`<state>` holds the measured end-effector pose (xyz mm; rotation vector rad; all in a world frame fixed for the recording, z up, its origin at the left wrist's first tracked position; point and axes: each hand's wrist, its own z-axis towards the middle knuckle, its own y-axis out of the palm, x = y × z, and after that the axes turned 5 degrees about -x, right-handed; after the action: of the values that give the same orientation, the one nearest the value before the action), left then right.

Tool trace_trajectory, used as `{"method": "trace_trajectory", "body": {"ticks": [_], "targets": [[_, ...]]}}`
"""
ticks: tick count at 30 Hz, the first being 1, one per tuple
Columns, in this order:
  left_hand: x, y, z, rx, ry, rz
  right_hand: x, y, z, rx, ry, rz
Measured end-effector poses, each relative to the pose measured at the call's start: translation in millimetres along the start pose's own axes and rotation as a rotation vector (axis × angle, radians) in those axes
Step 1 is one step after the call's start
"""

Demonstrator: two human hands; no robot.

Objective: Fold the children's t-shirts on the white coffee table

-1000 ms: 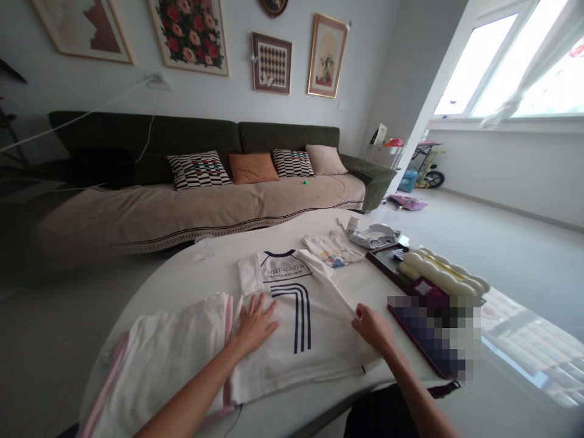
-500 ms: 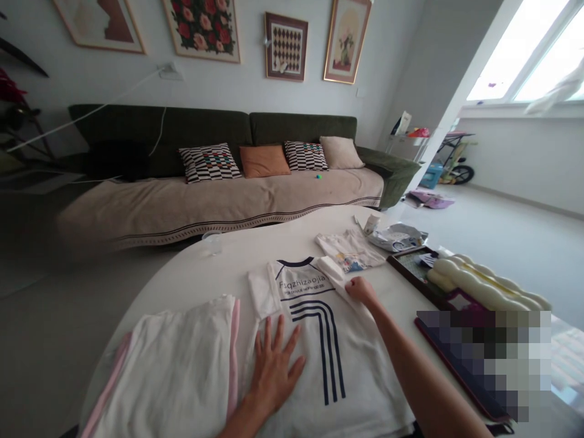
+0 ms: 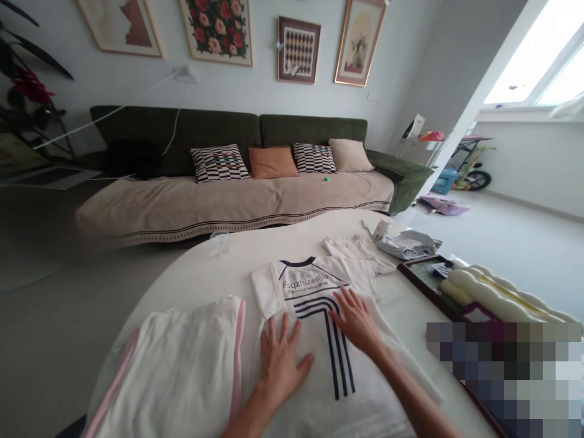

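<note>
A white T-shirt (image 3: 314, 377) with dark blue lettering, stripes and collar lies spread on the white table, collar pointing away from me. My left hand (image 3: 281, 356) rests flat on its left side below the sleeve, fingers spread. On the right of the chest, beside the striped print, my right hand (image 3: 358, 316) lies with its fingers stretched out over the fabric. Both sleeves are laid outward. To the left is a folded white garment (image 3: 182, 365) with pink side stripes. Another light shirt (image 3: 360, 248) lies just beyond the right sleeve.
On the white table (image 3: 191, 274) stands a clear cup (image 3: 219, 243) at the far left. Along the right are a silver packet (image 3: 408, 242), a dark-edged tray (image 3: 413, 267) and a cream wavy cushion-like object (image 3: 497, 289). A green sofa (image 3: 219, 125) stands behind.
My right hand has let go of the right sleeve and moved left onto the chest, its fingers now extended. The sleeve now lies outward. My left hand stays on the shirt.
</note>
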<state>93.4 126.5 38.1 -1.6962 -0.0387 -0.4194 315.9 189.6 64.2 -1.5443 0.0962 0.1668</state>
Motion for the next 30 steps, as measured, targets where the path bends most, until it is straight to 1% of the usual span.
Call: {"method": "trace_trajectory", "body": {"ticks": [2,4,6,9,11,12,13,15,17,18,20,24,27,29,30], "targets": [[-2,-9.1,9,-0.002,-0.02,0.015,-12,23,-17,-0.043,-0.01,-0.011],[-8,-23.7,20,0.006,-0.1,0.04,-15,36,-26,-0.059,0.012,-0.018],[-20,-41.1,32,0.054,-0.232,0.077,-13,38,-27,-0.07,0.025,-0.02],[-41,-63.4,44,0.164,-0.432,0.147,-10,35,-24,-0.09,0.035,-0.019],[-46,-71.5,48,0.186,-0.474,0.185,-10,33,-22,-0.099,0.039,-0.016],[-45,-73.1,49,0.18,-0.454,0.199,-10,32,-22,-0.103,0.042,-0.013],[-41,-73.2,50,0.173,-0.406,0.212,-11,32,-22,-0.106,0.043,-0.011],[-30,-69.8,54,0.15,-0.259,0.22,-12,32,-23,-0.113,0.047,-0.008],[-20,-63.5,63,0.084,-0.127,0.186,-14,32,-24,-0.119,0.048,-0.007],[-18,-60.0,69,0.046,-0.094,0.159,-14,31,-24,-0.122,0.048,-0.007],[-21,-53.2,81,-0.008,-0.093,0.112,-14,30,-25,-0.127,0.047,-0.01],[-39,-45.3,104,-0.073,-0.175,0.062,-8,27,-21,-0.127,0.059,-0.012],[-43,-48.3,118,-0.133,-0.181,0.043,-4,19,-13,-0.131,0.079,-0.008],[-40,-54.1,126,-0.144,-0.164,0.057,-12,13,-11,-0.124,0.1,-0.008],[-39,-57.5,130,-0.143,-0.15,0.067,-21,11,-12,-0.115,0.11,-0.011]]}}
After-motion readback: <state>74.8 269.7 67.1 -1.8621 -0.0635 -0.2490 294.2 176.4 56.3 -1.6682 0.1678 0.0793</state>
